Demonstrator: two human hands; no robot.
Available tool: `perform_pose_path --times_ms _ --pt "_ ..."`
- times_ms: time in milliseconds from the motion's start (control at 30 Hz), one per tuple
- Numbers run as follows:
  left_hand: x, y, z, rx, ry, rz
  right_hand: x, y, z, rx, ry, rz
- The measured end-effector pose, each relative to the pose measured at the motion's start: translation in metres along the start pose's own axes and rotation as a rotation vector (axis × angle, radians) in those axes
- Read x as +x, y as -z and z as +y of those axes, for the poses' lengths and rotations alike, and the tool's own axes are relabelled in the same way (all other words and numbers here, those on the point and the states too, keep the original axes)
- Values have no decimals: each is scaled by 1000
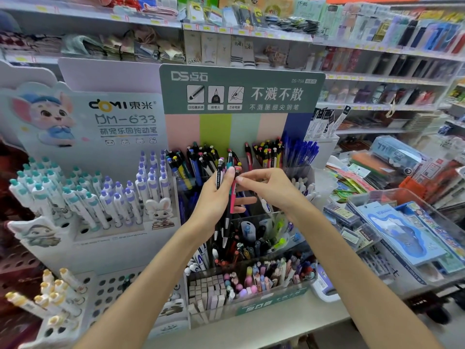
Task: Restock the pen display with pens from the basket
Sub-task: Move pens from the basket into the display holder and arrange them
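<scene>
1. A bunch of click pens (226,195), tips down, is gripped in the left hand (216,197), raised in front of the pen display (239,152).
2. The right hand (266,187), just beside the left hand, pinches the top of a pink pen (233,195) in that bunch.
3. Left of both hands stand white cartoon-themed pens (83,197).

a bunch of pens (227,197), black, teal and pink, stands nearly upright, tips down, in front of the display (239,102), whose tiered clear compartments hold many upright pens.
</scene>
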State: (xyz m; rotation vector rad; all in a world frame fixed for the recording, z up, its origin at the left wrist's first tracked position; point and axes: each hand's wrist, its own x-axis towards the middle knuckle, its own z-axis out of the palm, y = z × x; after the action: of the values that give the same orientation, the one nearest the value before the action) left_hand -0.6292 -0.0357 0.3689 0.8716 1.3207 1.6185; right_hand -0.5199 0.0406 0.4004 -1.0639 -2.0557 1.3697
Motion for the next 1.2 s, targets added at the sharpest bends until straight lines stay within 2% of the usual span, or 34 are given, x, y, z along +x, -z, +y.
perform_pose_path --times_ms 100,200,333,400,467,567,700,800,967,1100,1200 --pt "2 6 2 -67 12 33 3 5 -4 65 34 29" --pt "6 16 5 -141 54 87 13 22 -13 256 58 116" --pt "7 23 5 -144 117 66 27 36 -30 376 191 330" --pt "6 24 4 -127 137 47 34 34 -33 277 321 461" --pt "5 25 3 -111 158 27 44 28 -31 34 468 554" --pt "3 27 1 -93 176 10 54 16 -22 -355 622 601" --pt "1 32 1 -96 182 7 61 3 -8 -659 712 524" --pt "1 34 1 -96 185 16 67 -1 -2 -738 592 411" --pt "1 36 1 -119 203 20 78 5 -14 -843 413 363" --pt "1 34 2 -127 213 14 86 6 -31 -977 358 271" --pt "1 33 4 -132 217 11 95 6 -39 -920 292 214"
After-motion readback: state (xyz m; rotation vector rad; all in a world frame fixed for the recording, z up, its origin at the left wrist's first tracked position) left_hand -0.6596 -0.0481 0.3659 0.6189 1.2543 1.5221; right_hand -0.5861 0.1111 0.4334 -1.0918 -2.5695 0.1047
